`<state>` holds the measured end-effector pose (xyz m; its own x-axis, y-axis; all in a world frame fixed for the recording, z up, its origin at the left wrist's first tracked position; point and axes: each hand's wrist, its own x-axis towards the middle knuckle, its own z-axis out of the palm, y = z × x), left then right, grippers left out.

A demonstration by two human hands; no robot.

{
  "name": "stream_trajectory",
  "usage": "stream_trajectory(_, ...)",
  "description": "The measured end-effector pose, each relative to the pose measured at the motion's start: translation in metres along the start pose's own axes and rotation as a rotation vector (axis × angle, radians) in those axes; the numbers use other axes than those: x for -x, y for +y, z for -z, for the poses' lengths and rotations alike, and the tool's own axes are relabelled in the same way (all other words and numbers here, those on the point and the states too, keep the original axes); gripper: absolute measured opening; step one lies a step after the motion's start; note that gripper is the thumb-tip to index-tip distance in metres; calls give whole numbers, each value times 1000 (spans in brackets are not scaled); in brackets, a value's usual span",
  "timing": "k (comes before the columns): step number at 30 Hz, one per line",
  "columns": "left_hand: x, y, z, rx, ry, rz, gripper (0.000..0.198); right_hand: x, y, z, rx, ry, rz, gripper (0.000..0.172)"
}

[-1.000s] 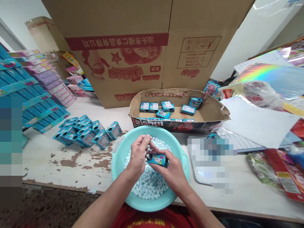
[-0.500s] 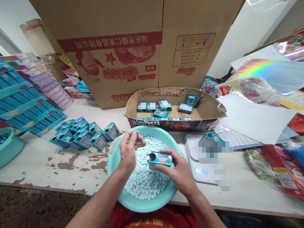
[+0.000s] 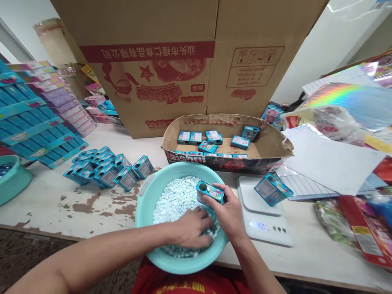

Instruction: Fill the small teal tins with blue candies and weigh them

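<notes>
My right hand (image 3: 229, 210) grips a small blue printed candy box (image 3: 209, 193) with a dark round hole at one end, held over the right side of a turquoise basin (image 3: 143, 212). Small pale blue and white candies (image 3: 171, 196) fill much of the basin. Among them, near the front right, is my left hand (image 3: 192, 228), palm down with its fingers spread and a little blurred. The tips of those fingers are partly hidden by candies. Another blue box (image 3: 272, 190) sits tilted on a white digital scale (image 3: 260, 204) whose display reads about 150.
Several blue boxes (image 3: 105, 168) with holes stand left of the basin. Behind it, a cut-down cardboard tray (image 3: 228, 155) holds more boxes. A large carton (image 3: 171, 28) rises at the back. Papers (image 3: 333, 155) and packets (image 3: 355, 220) lie on the right.
My left hand has gone down from above the basin's left side into the candies at the front. The box in my right hand has shifted slightly up and right.
</notes>
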<state>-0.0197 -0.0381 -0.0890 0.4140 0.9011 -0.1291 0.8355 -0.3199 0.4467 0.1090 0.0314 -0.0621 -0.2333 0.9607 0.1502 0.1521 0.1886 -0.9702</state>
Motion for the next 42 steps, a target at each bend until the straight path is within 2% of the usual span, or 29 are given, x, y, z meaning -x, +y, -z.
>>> stream_trajectory(2, 20, -3, 4, -104, -140, -21, 33, -1, 5, 0, 32, -1, 6, 38)
stream_trajectory(5, 42, -13, 15, -113, -248, 109, 27, -2, 6, 2, 58, -20, 11, 38)
stream_trajectory(7, 48, -22, 22, -102, -235, 246, 23, -2, 4, 3, 77, -52, 11, 38)
stream_trajectory(8, 49, -26, 25, -75, -188, 309, 20, -1, 2, 3, 87, -69, 10, 37)
stream_trajectory(11, 45, -33, 36, 238, 92, 489, 10, 4, -1, 1, 119, -133, 19, 35)
stream_trajectory(14, 35, -27, 49, 859, 456, 670, 17, 12, -3, -7, 152, -200, 44, 31)
stream_trajectory(16, 27, -18, 55, 1244, 733, 625, 25, 18, -5, -14, 181, -239, 65, 30)
stream_trajectory(18, 20, -9, 59, 1475, 986, 477, 27, 23, -7, -22, 207, -282, 93, 28)
stream_trajectory(19, 16, -5, 60, 1536, 1072, 428, 27, 25, -9, -25, 215, -297, 110, 28)
stream_trajectory(21, 12, 0, 62, 1591, 1168, 404, 27, 28, -13, -30, 223, -316, 139, 28)
stream_trajectory(25, 8, 4, 66, 1586, 1212, 410, 29, 29, -20, -31, 235, -317, 154, 29)
stream_trajectory(30, 6, 5, 69, 1541, 1170, 373, 31, 27, -24, -27, 231, -321, 172, 29)
stream_trajectory(38, 1, 6, 67, 1418, 1140, 413, 34, 23, -27, -25, 203, -308, 122, 28)
stream_trajectory(42, 1, 9, 71, 1419, 1175, 428, 34, 24, -31, -23, 191, -328, 129, 28)
